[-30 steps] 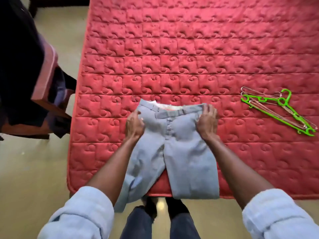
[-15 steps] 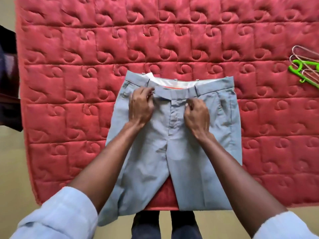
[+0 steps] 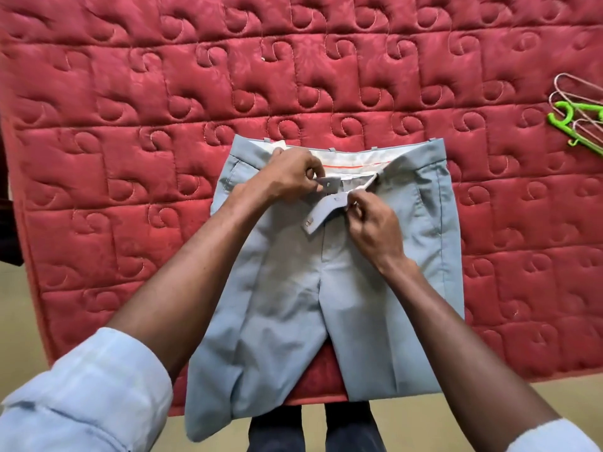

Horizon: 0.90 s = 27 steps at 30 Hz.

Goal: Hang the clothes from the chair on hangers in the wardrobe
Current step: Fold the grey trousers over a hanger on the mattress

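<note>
Both hands [image 3: 287, 177] [image 3: 375, 223] pinch trousers' [image 3: 326, 288] waistband tabs [image 3: 326, 208]; tugging may slide the near-hanging legs off the mattress [image 3: 130, 158].

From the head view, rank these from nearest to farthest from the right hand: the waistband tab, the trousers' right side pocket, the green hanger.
1. Waistband tab: pinched by the right hand, at the trousers' middle.
2. Right side pocket: just right of that hand.
3. Green hanger: far right on the red mattress, among wire hangers.
</note>
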Each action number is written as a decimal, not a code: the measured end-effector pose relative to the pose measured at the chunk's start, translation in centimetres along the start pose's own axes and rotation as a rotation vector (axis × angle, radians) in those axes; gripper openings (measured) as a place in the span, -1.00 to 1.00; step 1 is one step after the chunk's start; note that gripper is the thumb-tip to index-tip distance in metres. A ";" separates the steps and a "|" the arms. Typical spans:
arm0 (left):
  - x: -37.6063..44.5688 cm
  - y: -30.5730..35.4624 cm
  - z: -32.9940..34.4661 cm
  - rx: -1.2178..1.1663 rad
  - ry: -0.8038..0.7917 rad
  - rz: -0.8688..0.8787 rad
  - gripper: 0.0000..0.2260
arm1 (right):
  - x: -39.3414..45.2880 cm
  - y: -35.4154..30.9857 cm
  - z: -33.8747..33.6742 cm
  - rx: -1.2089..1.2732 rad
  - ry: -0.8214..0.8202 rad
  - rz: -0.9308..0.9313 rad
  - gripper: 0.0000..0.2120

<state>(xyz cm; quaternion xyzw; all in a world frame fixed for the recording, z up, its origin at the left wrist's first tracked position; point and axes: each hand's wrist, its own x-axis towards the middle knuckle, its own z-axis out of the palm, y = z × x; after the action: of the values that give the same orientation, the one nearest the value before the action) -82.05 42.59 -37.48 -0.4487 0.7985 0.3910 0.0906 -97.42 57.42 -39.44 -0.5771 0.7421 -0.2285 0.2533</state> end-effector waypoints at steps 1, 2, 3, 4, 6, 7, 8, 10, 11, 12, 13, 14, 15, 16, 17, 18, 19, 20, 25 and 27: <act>0.1 0.3 0.1 0.001 -0.007 -0.016 -0.82 | -0.4 -0.1 0.1 0.037 0.015 0.036 -0.92; 0.2 0.5 0.3 -0.010 -0.010 -0.036 -0.84 | -0.7 -0.2 0.4 0.093 0.033 0.093 -0.94; 0.3 0.6 0.5 -0.030 -0.010 -0.057 -0.85 | -0.8 -0.5 0.6 0.185 0.053 0.180 -0.97; 0.3 0.6 0.6 -0.062 -0.010 -0.077 -0.87 | -0.8 -0.9 0.7 0.320 0.081 0.290 -0.98; 0.3 0.6 0.7 -0.146 -0.026 -0.110 -0.92 | -0.6 -1.9 1.2 0.633 0.192 0.542 -0.88; 0.2 0.7 0.8 -0.195 -0.036 -0.123 -0.94 | -0.4 -2.5 1.4 0.769 0.261 0.671 -0.84; 0.1 0.8 0.9 -0.243 -0.043 -0.133 -0.94 | -0.1 -3.0 1.6 0.896 0.318 0.790 -0.79; 0.0 1.1 1.4 -0.324 -0.043 -0.153 -0.90 | 0.3 -4.1 1.9 1.153 0.364 0.950 -0.75; -0.1 1.3 1.7 -0.363 -0.035 -0.172 -0.87 | 0.4 -4.5 2.0 1.253 0.358 0.986 -0.76; -0.2 1.3 2.1 -0.406 -0.022 -0.191 -0.84 | 0.5 -5.0 2.0 1.322 0.343 0.992 -0.79; -0.3 1.4 2.3 -0.454 -0.006 -0.209 -0.80 | 0.5 -5.5 2.1 1.344 0.324 0.975 -0.81; -0.5 1.4 2.6 -0.515 0.006 -0.229 -0.77 | 0.5 -5.8 2.2 1.321 0.308 0.947 -0.83; -0.7 1.4 2.8 -0.586 0.014 -0.252 -0.75 | 0.5 -6.2 2.4 1.264 0.296 0.918 -0.83; -0.9 1.4 2.9 -0.656 0.017 -0.270 -0.75 | 0.4 -6.5 2.7 1.199 0.293 0.891 -0.83; -1.2 1.4 2.9 -0.717 0.014 -0.288 -0.75 | 0.3 -6.7 2.9 1.133 0.297 0.869 -0.82; -1.4 1.5 3.0 -0.767 0.009 -0.305 -0.76 | 0.2 -6.8 3.2 1.078 0.304 0.849 -0.81; -1.5 1.6 3.1 -0.811 0.008 -0.319 -0.78 | 0.2 -6.7 3.5 1.022 0.313 0.837 -0.81; -1.6 1.5 3.2 -0.850 0.013 -0.330 -0.82 | 0.1 -6.6 3.9 0.968 0.326 0.831 -0.79; -1.8 1.3 4.0 -0.954 0.040 -0.315 -0.88 | -0.4 -6.3 3.9 0.797 0.335 0.809 -0.74; -1.9 1.2 4.3 -1.000 0.035 -0.263 -0.85 | -0.3 -6.2 3.7 0.764 0.323 0.784 -0.77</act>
<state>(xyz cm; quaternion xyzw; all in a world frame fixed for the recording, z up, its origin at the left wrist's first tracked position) -82.76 47.20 -38.75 -0.5404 0.4522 0.7025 -0.1000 -90.37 56.13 -38.34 -0.0836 0.7946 -0.4550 0.3931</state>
